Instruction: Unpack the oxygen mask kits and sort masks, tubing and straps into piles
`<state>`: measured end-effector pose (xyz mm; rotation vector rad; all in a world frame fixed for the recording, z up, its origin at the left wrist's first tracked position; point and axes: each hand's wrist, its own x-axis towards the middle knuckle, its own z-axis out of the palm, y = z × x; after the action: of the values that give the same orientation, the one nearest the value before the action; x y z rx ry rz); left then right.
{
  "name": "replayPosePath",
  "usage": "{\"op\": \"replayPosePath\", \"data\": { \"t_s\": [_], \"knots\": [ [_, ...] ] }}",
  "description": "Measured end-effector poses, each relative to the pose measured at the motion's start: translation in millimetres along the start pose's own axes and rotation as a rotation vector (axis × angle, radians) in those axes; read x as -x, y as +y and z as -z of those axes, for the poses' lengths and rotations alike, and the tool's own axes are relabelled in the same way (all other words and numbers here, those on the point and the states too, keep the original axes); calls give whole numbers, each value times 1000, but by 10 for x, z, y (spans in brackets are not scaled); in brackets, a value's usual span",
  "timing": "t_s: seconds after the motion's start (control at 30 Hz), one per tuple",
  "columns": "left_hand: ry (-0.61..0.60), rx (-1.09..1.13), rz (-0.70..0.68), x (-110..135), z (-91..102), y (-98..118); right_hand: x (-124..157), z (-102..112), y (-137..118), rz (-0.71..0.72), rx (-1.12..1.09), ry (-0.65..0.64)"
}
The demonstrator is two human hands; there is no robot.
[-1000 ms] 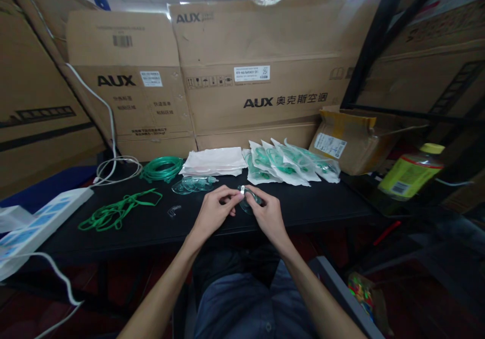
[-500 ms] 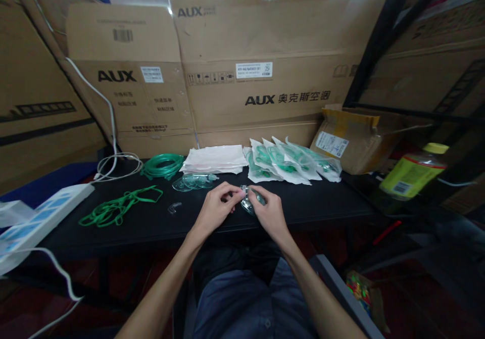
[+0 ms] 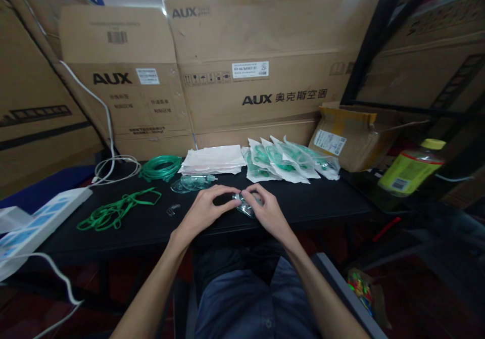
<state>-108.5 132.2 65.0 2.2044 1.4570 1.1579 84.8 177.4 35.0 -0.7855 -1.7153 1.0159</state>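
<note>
My left hand (image 3: pixel 203 211) and my right hand (image 3: pixel 265 210) meet over the front of the black table (image 3: pixel 151 225). Between their fingertips they pinch a small clear plastic mask (image 3: pixel 244 205), held low over the tabletop. Behind my hands lie several more clear masks (image 3: pixel 191 182). A small clear elbow connector (image 3: pixel 173 209) lies left of my left hand. Green elastic straps (image 3: pixel 115 210) sprawl further left.
At the back of the table are a coil of green tubing (image 3: pixel 162 167), a stack of white bags (image 3: pixel 212 160) and several bagged masks (image 3: pixel 286 161). AUX cardboard boxes (image 3: pixel 261 61) wall the rear. A white power strip (image 3: pixel 36 223) lies far left, a yellow-labelled bottle (image 3: pixel 409 170) right.
Both hands have lowered the clear mask toward the tabletop, and my left fingers have spread over it.
</note>
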Motion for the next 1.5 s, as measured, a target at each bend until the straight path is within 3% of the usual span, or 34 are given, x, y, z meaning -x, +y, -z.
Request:
{"op": "replayPosePath", "data": {
  "t_s": [0.2,0.5,0.73,0.9,1.1,1.3,1.5],
  "knots": [
    [57,-35,17,6,51,-60,6,15,-2,33,-127,-165],
    [49,-38,-127,18,47,-5,10,2,25,-43,-106,-148],
    [213,-113,-60,29,192,34,17,-22,41,-42,-42,-115],
    [151,-182,-9,337,409,-64,11,-26,29,-47,-15,-81],
    [143,-312,30,832,633,-395,10,-29,49,-25,47,-110],
    [106,-429,38,899,857,-569,6,-34,84,-26,82,-117],
    [153,-483,111,883,838,-525,7,-33,81,-24,80,-127]
  ]
}}
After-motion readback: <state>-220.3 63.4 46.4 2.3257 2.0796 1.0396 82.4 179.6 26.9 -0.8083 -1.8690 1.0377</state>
